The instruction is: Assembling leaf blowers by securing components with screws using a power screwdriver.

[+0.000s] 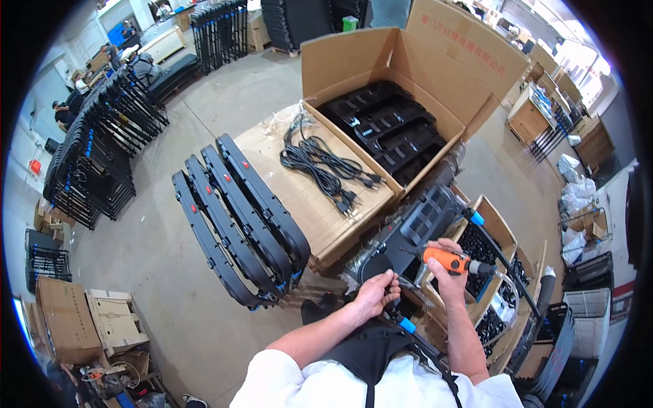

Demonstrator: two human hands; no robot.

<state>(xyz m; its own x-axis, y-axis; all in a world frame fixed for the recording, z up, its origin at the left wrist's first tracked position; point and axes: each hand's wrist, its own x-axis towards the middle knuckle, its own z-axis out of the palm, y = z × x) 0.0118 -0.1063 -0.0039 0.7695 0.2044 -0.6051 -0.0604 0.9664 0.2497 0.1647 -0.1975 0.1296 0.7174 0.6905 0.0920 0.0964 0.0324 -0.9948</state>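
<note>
My right hand [450, 274] is wrapped round an orange and black power screwdriver [443, 260], which lies roughly level over a black plastic housing. Vent slots show on the far part of this housing [428, 216], and its near end is rounded. My left hand [376, 296] is closed at the rounded end, thumb and fingers pinched together; whatever is between them is too small or hidden to name. Black tubes with blue sleeves [407, 325] run beside the housing. Beyond my right hand, wooden bins hold many small black parts [491, 238].
Several black curved frames [235, 217] stand upright at the left of a cardboard-topped stack [262, 146]. Coiled black power cords [320, 163] lie on that stack. Behind it, an open carton [354, 64] holds black plastic housings. Racked frames [102, 149] and other people are farther left.
</note>
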